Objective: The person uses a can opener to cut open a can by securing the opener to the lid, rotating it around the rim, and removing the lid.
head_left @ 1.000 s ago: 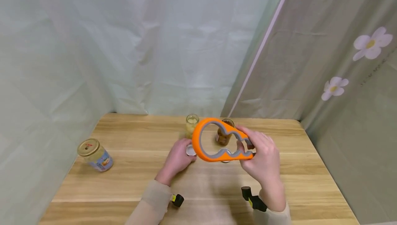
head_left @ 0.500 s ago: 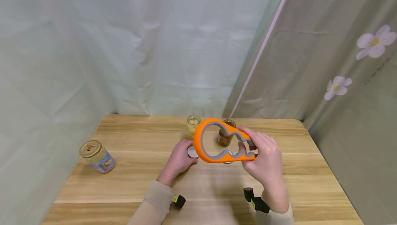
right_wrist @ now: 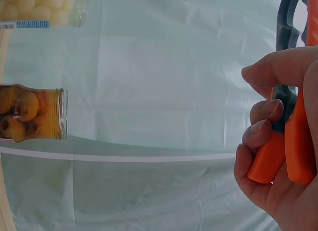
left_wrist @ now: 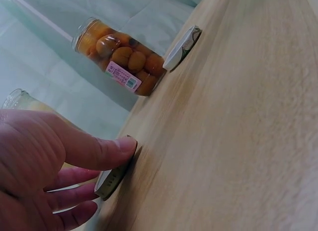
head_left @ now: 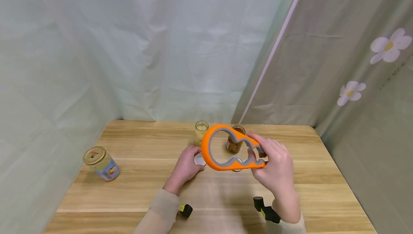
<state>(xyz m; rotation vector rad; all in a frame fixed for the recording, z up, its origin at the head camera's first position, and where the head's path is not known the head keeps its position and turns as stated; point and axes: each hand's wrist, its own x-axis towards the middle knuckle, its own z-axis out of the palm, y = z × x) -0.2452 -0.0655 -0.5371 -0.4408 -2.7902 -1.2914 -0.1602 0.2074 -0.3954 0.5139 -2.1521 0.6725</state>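
Observation:
My left hand [head_left: 187, 164] pinches a round jar lid [left_wrist: 110, 183] between thumb and fingers, its white inside facing up, low at the tabletop. My right hand [head_left: 273, 162] holds an orange jar opener [head_left: 206, 151] with grey scalloped inner edges by its two handles, raised over the table. Just beyond my left hand stands an uncapped glass jar of pale fruit [head_left: 201, 130]. To its right is an uncapped jar of brown fruit [left_wrist: 126, 59], partly seen through the opener. A second lid [left_wrist: 181, 48] lies in front of that jar; in the head view the opener partly covers it.
A capped jar [head_left: 108, 169] with a gold lid and blue label stands at the left of the wooden table [head_left: 138, 187]. Pale curtains [head_left: 193, 47] hang behind the far edge, and a flowered curtain [head_left: 361, 148] hangs along the right side.

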